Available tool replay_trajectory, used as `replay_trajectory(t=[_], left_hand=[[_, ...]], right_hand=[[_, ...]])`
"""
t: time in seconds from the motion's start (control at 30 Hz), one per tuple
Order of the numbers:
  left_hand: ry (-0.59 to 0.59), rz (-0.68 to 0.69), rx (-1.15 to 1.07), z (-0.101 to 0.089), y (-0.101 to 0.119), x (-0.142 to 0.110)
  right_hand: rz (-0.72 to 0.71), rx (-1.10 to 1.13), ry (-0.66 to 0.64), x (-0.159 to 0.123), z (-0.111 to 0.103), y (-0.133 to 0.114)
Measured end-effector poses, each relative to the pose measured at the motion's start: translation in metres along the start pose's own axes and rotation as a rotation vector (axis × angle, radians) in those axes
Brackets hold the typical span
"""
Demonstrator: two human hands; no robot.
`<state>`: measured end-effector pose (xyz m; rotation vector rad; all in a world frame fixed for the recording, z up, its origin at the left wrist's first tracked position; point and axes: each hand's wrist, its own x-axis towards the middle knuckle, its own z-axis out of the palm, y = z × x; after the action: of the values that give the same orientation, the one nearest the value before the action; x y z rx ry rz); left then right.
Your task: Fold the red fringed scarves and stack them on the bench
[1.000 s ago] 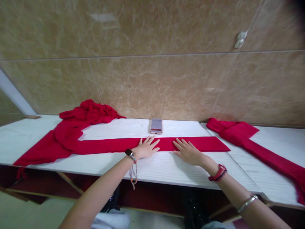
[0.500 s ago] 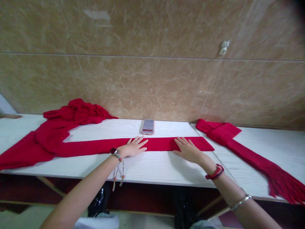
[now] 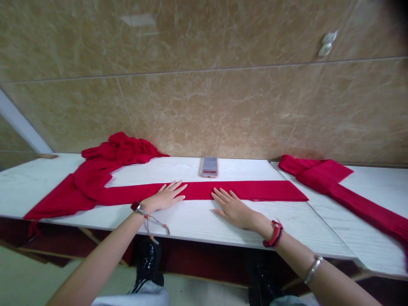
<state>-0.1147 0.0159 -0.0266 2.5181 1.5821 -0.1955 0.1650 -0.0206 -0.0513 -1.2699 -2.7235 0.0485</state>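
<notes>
A long red scarf (image 3: pixel 255 190) lies flat in a folded strip along the white table (image 3: pixel 197 223). Its left part widens and ends in a bunched heap (image 3: pixel 123 148) by the wall. My left hand (image 3: pixel 165 197) rests open, fingers spread, on the strip's near edge. My right hand (image 3: pixel 232 208) lies open and flat, fingertips on the strip, palm on the bare table. Both wrists wear bracelets; the left also has a watch.
A phone (image 3: pixel 209 166) lies face up near the wall, just behind the strip. A second red scarf (image 3: pixel 321 174) is laid on the adjoining white table (image 3: pixel 376 204) at the right. A marble-tiled wall stands right behind the tables. Dark shoes show below the table edge.
Both hands have slid to the left along the red strip, the left from near the phone to farther left. The camera view has also swayed.
</notes>
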Motion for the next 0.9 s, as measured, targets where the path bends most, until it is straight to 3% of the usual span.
replay_trajectory(t=[0.1, 0.23, 0.33, 0.57, 0.8, 0.9], left_hand=[[0.039, -0.024, -0.008, 0.001, -0.024, -0.013], [0.173, 0.153, 0.012, -0.004, -0.037, -0.027], [0.292, 0.249, 0.089, -0.009, -0.032, -0.032], [0.301, 0.264, 0.293, -0.010, -0.018, -0.035], [0.429, 0.290, 0.302, -0.012, -0.020, -0.034], [0.386, 0.303, 0.269, -0.009, -0.021, -0.032]], right_hand=[[-0.008, -0.026, 0.013, 0.000, 0.002, 0.002], [0.024, -0.076, 0.031, 0.011, -0.002, -0.002], [0.003, -0.154, 0.080, 0.027, -0.006, -0.013], [-0.169, -0.281, 0.080, 0.054, -0.005, -0.037], [-0.164, -0.226, 0.129, 0.050, 0.000, -0.031], [-0.169, -0.213, 0.164, 0.049, 0.005, -0.027]])
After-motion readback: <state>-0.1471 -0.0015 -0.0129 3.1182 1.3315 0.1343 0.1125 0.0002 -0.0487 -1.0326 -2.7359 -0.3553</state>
